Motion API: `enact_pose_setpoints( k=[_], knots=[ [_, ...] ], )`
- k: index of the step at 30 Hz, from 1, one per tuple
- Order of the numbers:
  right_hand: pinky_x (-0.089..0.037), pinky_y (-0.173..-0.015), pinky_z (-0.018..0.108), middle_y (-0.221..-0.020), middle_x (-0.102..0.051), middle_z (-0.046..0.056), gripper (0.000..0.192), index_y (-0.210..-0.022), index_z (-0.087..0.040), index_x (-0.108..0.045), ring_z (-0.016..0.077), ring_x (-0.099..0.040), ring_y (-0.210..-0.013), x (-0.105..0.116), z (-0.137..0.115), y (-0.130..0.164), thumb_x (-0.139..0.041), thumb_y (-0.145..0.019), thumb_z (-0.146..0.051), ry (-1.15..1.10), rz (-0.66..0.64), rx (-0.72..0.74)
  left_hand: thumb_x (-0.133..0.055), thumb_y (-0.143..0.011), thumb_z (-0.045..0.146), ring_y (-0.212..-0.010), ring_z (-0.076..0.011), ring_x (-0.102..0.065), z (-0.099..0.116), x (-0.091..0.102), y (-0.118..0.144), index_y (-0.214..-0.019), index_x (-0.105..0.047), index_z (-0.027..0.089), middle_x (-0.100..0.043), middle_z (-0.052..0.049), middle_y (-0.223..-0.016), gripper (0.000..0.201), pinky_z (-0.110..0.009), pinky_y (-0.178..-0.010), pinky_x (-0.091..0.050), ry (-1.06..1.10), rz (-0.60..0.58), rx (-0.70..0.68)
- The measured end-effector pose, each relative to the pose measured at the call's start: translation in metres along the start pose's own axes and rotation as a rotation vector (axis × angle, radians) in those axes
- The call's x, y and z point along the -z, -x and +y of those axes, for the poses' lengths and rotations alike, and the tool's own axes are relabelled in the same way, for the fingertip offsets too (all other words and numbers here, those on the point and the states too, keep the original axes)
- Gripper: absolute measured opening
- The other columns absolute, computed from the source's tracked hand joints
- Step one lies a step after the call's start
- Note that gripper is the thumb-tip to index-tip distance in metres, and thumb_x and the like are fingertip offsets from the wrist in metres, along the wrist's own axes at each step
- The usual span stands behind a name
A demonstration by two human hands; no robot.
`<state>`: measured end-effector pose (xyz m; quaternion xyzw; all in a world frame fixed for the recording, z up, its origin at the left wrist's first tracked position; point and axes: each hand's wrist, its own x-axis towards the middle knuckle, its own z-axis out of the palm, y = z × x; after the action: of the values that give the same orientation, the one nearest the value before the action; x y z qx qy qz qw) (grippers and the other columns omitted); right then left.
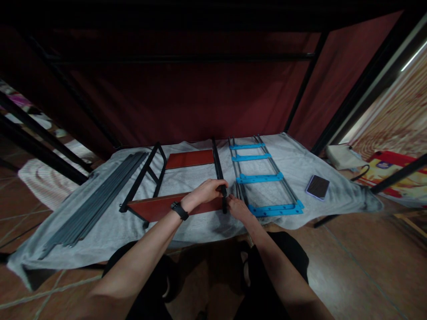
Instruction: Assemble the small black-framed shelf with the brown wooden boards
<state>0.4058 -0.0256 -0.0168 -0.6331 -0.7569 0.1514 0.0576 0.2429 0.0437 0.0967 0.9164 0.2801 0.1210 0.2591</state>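
My left hand [207, 191], with a black watch on the wrist, is closed over a black metal side frame [217, 160] near its front end. Close against the other side of that bar, my right hand [239, 209] has its fingers drawn together; whatever is in them is hidden. Two reddish-brown boards [191, 159] run between this bar and another black side frame [143, 178] on the left. Just right of my hands lies a rack of grey tubes with blue plastic crosspieces [260, 178].
A grey cloth [187, 181] covers the low surface. Grey tubes [100, 200] lie bundled at left, and a dark-faced phone-like object [317, 187] at right. Black metal posts [307, 80] and a dark red panel [187, 102] stand behind. A red and yellow bag [396, 178] is far right.
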Motion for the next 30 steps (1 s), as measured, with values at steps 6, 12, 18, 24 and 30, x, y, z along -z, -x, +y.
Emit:
enact_pose_setpoints(
  k=[6,12,18,24,30],
  knots=[
    [-0.046,-0.091,0.029,-0.118,-0.062,0.013,0.026,-0.112,-0.014,-0.06,0.0192,-0.062,-0.106,0.0,-0.001,-0.001,-0.042,-0.093,-0.014,0.001,-0.01,0.014,-0.057,-0.074,0.011,-0.077,-0.0157,-0.063,0.0,-0.001,0.001,-0.111,-0.066,0.021,-0.07,-0.002,-0.088,0.039,-0.023,-0.071,-0.045,0.003,-0.005,0.015],
    [-0.047,-0.091,0.031,-0.117,-0.062,0.014,0.027,-0.112,-0.012,-0.059,0.021,-0.063,-0.105,0.002,-0.003,0.003,-0.04,-0.093,-0.014,0.005,-0.007,0.017,-0.061,-0.077,0.016,-0.087,-0.018,-0.065,-0.001,-0.002,0.003,-0.131,-0.057,0.023,-0.071,-0.004,-0.102,0.055,-0.025,-0.077,-0.047,-0.029,-0.004,0.058],
    [-0.045,-0.097,0.034,-0.122,-0.059,0.016,0.035,-0.125,-0.012,-0.053,0.0222,-0.059,-0.111,0.013,-0.003,0.005,-0.04,-0.093,-0.013,-0.011,0.093,-0.006,-0.062,-0.08,0.021,-0.097,-0.0207,-0.065,-0.001,-0.005,0.014,-0.149,-0.032,0.027,-0.069,-0.005,-0.112,0.076,-0.027,-0.081,-0.048,-0.046,0.05,0.098],
    [-0.042,-0.104,0.033,-0.131,-0.053,0.014,0.053,-0.141,-0.013,-0.038,0.0201,-0.053,-0.118,0.021,-0.01,0.009,-0.039,-0.088,-0.01,-0.184,0.323,0.095,-0.051,-0.088,0.022,-0.103,-0.0236,-0.066,0.002,-0.011,0.023,-0.147,-0.034,0.023,-0.07,-0.008,-0.114,0.062,-0.031,-0.085,-0.049,-0.145,0.089,0.178],
    [-0.046,-0.099,0.034,-0.124,-0.058,0.014,0.05,-0.131,-0.012,-0.047,0.0214,-0.058,-0.11,0.022,-0.021,0.01,-0.038,-0.081,-0.006,-0.271,0.318,0.05,-0.049,-0.089,0.019,-0.108,-0.0252,-0.065,0.002,-0.01,0.024,-0.149,-0.032,0.022,-0.068,-0.01,-0.121,0.062,-0.034,-0.091,-0.047,-0.174,0.074,0.12]
  ],
)
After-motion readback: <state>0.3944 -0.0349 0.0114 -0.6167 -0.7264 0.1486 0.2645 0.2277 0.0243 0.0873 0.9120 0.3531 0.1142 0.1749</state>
